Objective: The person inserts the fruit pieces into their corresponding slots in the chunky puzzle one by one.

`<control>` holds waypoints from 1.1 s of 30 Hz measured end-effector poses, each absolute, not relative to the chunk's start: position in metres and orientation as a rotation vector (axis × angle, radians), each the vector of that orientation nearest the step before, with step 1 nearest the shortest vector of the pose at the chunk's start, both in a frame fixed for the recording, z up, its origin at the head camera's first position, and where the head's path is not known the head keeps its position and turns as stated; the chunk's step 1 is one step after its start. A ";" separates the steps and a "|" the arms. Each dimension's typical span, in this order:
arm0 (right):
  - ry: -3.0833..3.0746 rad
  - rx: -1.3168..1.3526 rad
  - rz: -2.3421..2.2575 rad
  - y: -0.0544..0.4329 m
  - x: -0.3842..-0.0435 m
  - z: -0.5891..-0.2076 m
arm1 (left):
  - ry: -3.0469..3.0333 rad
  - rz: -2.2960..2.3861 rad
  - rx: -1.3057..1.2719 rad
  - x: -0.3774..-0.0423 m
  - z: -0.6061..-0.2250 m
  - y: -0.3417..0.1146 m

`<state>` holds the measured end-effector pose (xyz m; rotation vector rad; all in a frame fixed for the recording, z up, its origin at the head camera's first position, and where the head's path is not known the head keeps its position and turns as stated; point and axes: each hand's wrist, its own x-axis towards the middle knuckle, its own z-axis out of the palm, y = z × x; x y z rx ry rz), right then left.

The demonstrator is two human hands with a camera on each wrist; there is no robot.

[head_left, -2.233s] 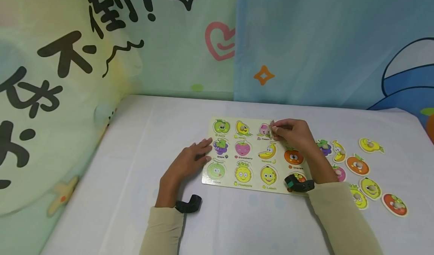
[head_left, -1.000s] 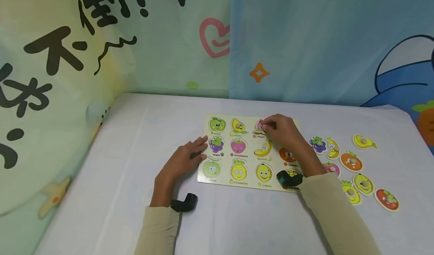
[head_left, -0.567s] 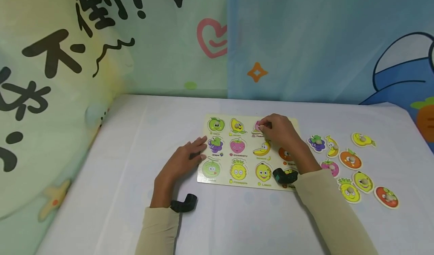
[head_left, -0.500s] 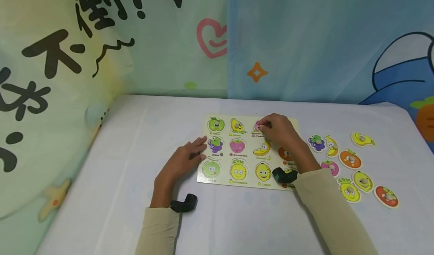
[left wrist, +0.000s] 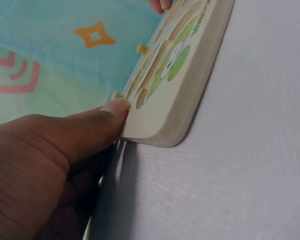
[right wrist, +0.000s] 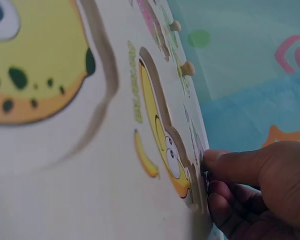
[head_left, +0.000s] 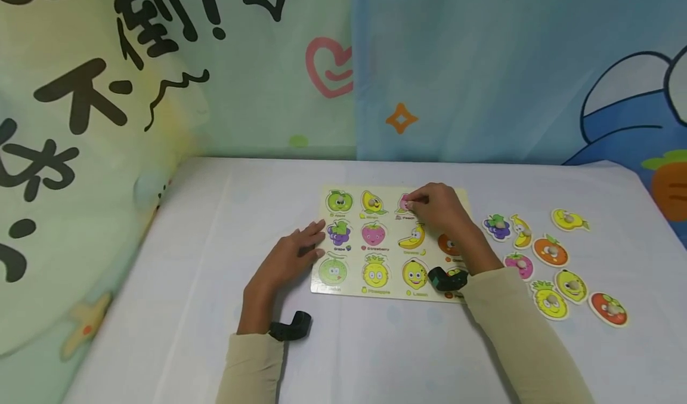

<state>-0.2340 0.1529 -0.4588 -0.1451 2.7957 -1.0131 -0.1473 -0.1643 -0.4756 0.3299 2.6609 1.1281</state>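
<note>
A cream fruit puzzle board (head_left: 352,278) lies on the white-covered table. My right hand (head_left: 442,210) is over its top row and pinches a pink peach puzzle piece (head_left: 403,202) at the peach slot. The fingers mostly cover that piece; in the right wrist view, thumb and fingers meet past the banana slot (right wrist: 165,135). My left hand (head_left: 287,255) rests at the board's left edge with fingers spread, the thumb (left wrist: 115,106) touching the edge in the left wrist view. Knobbed apple (head_left: 340,201) and mango (head_left: 372,202) pieces sit in the top row, left of the peach.
Several loose knobbed pieces lie right of the board, among them grapes (head_left: 497,227), a banana (head_left: 522,232), an orange (head_left: 550,251), a pineapple (head_left: 550,301), a lemon (head_left: 571,286) and a tomato-like red piece (head_left: 609,310). A printed curtain (head_left: 461,64) stands behind the table.
My right hand has brought the peach piece from upright beside the peach slot down onto it, moving slightly left. My left hand stays at the board's edge. The head view has shifted a little.
</note>
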 end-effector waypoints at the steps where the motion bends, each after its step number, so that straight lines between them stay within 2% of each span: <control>1: 2.794 -0.135 -1.031 0.154 -0.234 -0.459 | 2.662 1.128 0.333 -0.147 -0.476 -0.164; 14: 2.790 -0.228 -1.055 0.160 -0.231 -0.462 | 2.660 1.145 0.347 -0.145 -0.476 -0.164; 26: 2.745 -0.102 -1.235 0.169 -0.223 -0.464 | 2.668 1.135 0.341 -0.146 -0.476 -0.164; 33: 2.617 -0.077 -1.499 0.181 -0.216 -0.462 | 2.653 1.136 0.312 -0.145 -0.475 -0.163</control>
